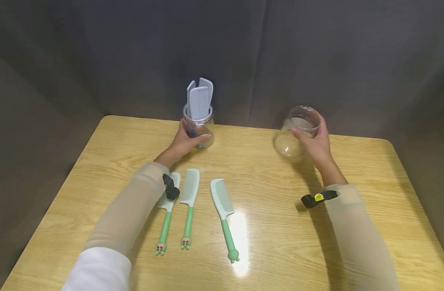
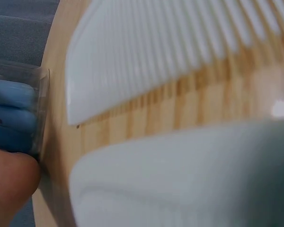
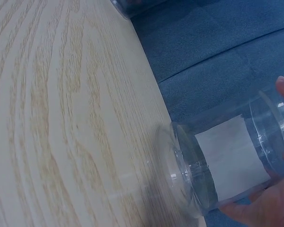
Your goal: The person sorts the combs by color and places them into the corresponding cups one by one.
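My left hand (image 1: 187, 141) grips a clear jar (image 1: 198, 128) that stands upright at the table's far middle and holds several grey-blue combs (image 1: 199, 99). In the left wrist view the jar (image 2: 19, 113) shows at the left edge beside a fingertip (image 2: 12, 182). My right hand (image 1: 314, 141) grips an empty clear jar (image 1: 297, 130), tilted with its mouth up and away from me; its base touches or hovers just over the wood. The right wrist view shows this jar (image 3: 227, 163) and its white label. Three pale combs with green handles (image 1: 189, 204) lie on the table near me.
The wooden table (image 1: 272, 226) is ringed by grey padded walls (image 1: 134, 52) close behind and to both sides. One comb (image 1: 223, 214) lies apart, toward the middle. A black wrist strap (image 1: 170, 186) overlaps the leftmost comb (image 1: 166, 214).
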